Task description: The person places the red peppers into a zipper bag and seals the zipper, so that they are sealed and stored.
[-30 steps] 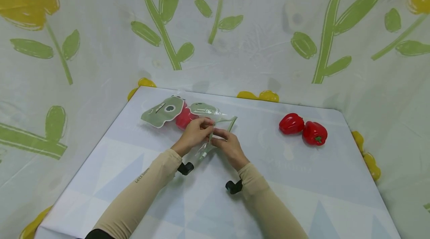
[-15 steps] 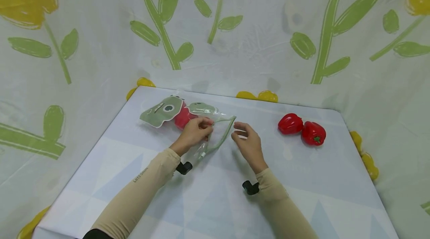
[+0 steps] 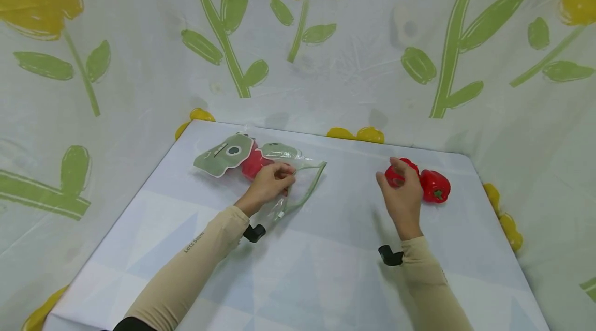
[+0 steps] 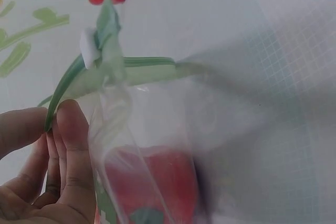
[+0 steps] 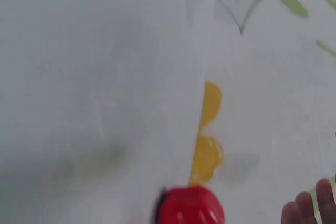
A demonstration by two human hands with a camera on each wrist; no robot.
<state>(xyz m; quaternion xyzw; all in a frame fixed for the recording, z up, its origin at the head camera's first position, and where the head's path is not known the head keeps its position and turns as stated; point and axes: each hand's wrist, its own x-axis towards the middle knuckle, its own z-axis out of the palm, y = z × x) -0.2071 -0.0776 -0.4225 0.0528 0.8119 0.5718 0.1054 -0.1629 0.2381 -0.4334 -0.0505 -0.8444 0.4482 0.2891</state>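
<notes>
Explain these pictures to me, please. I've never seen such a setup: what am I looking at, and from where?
There is no robot: these are a person's two bare hands. The wide view comes from a camera worn on the head, looking forward and down. The other two views come from cameras on the wrists, probably the small black pieces.

On the pale table lie a clear bag with green print, something red inside it, and two red peppers.

The left hand pinches the bag by its green-edged opening. The right hand holds nothing; in the wide view it partly covers one pepper, and I cannot tell whether it touches it.
</notes>
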